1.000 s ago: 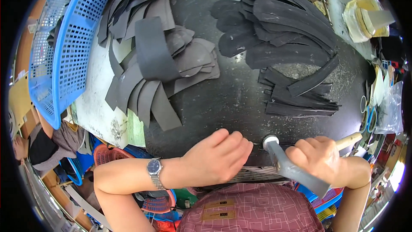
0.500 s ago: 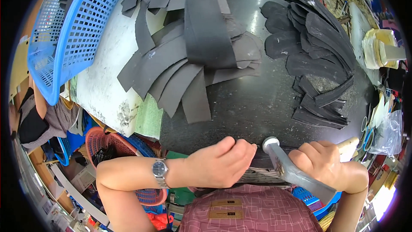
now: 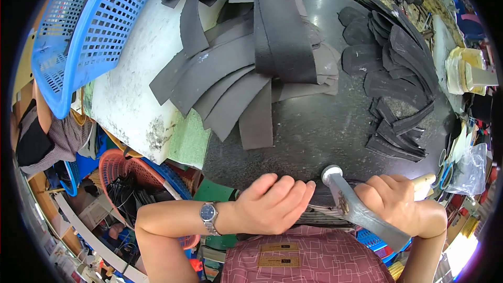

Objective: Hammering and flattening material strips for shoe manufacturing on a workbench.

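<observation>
My right hand (image 3: 390,199) grips a hammer (image 3: 361,212) by its light handle, near the front edge of the black work surface (image 3: 309,126). The hammer's round metal face points toward the surface edge, and its flat tapered end points down to the right. To its left, my left hand (image 3: 275,204) is closed, with fingers curled at the same edge; whatever it pinches is hidden. Black material shows at the edge between the two hands. Farther off lie fanned dark strips (image 3: 220,84), with a wide folded black piece (image 3: 285,34) on top.
Curved black pieces (image 3: 403,68) are heaped at the right of the surface. A blue basket (image 3: 99,47) stands at upper left, a red basket (image 3: 118,170) below it. A yellowish tub (image 3: 463,71) and scissors (image 3: 448,173) are at the right. Another person's arm (image 3: 42,105) shows at far left.
The view has shifted slightly, so the strips and curved pieces appear farther right. My left hand sits a little lower with its fingers still curled. The right hand keeps its hold on the hammer.
</observation>
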`<state>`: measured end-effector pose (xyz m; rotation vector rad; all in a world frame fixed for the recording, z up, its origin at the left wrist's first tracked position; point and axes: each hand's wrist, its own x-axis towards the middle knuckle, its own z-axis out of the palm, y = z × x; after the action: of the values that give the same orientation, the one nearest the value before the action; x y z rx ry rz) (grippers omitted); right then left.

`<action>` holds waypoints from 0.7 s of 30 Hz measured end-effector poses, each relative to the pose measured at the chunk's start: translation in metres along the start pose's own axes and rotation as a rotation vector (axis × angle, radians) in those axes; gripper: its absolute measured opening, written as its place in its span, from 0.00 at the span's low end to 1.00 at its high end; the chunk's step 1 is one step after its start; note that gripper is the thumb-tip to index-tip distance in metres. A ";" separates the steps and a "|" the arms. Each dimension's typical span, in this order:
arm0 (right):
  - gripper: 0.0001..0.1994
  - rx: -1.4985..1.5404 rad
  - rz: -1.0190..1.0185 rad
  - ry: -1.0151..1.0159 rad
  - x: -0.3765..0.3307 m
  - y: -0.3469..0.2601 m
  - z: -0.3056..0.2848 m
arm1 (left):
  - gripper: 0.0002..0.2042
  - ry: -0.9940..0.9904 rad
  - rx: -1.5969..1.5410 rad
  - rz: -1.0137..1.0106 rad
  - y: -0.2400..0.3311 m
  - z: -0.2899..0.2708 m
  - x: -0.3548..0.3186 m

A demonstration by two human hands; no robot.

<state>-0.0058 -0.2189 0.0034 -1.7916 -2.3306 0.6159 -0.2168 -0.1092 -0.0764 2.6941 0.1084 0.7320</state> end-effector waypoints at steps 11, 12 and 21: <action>0.15 -0.118 -0.105 0.058 0.014 -0.001 -0.007 | 0.13 -0.115 0.346 0.137 0.017 -0.003 0.004; 0.15 -0.113 -0.114 0.057 0.015 -0.002 -0.005 | 0.13 -0.133 0.340 0.146 0.017 -0.005 0.004; 0.15 -0.174 -0.114 -0.082 0.010 -0.010 -0.005 | 0.10 -0.026 0.176 -0.153 0.019 -0.002 -0.002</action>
<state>-0.0156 -0.2105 0.0099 -1.7149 -2.5936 0.4925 -0.2198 -0.1266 -0.0691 2.8208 0.3846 0.6685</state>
